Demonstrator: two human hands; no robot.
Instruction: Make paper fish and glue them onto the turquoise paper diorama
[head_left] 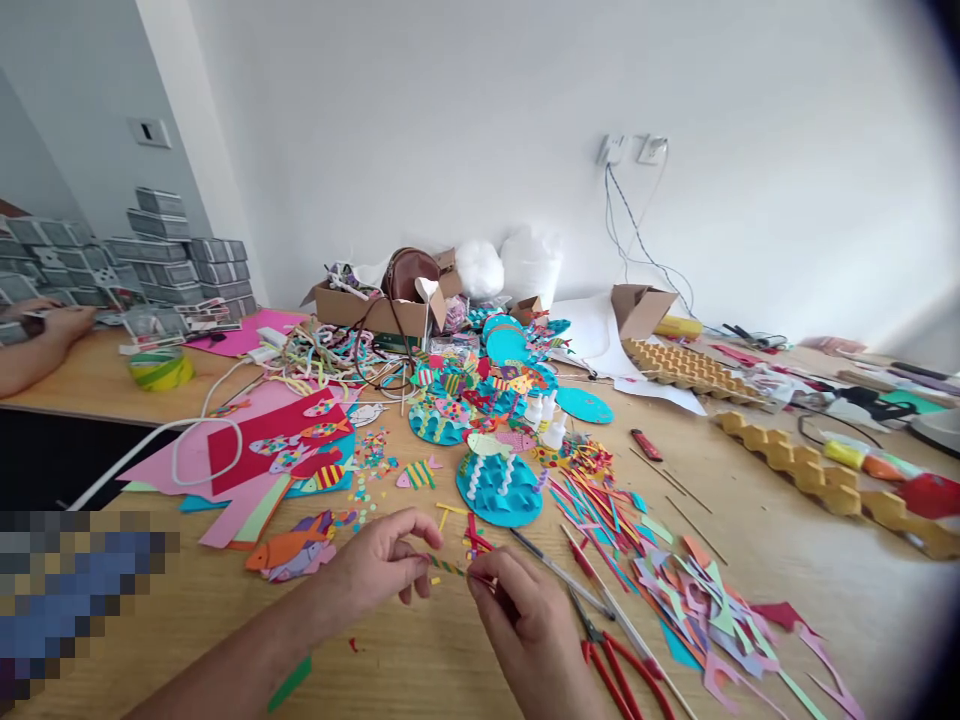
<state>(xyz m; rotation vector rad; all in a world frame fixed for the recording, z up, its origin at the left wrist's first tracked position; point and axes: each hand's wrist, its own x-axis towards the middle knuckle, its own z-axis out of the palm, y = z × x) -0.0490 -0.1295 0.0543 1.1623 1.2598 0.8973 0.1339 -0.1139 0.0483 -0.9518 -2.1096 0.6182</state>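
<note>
Left hand (379, 565) and right hand (525, 620) both pinching thin striped stick (448, 567) between fingertips, just above wooden table (787, 560). Red scissors (622, 665) right beside right hand. Open cardboard box (367, 310) further back, brown bag (411, 272) stuffed inside. Paper scraps (697, 600) piled everywhere, lol.

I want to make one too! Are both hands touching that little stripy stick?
Touching. The head view shows the left hand pinching one end of the stripy stick and the right hand pinching the other end, with no gap at either.
</note>
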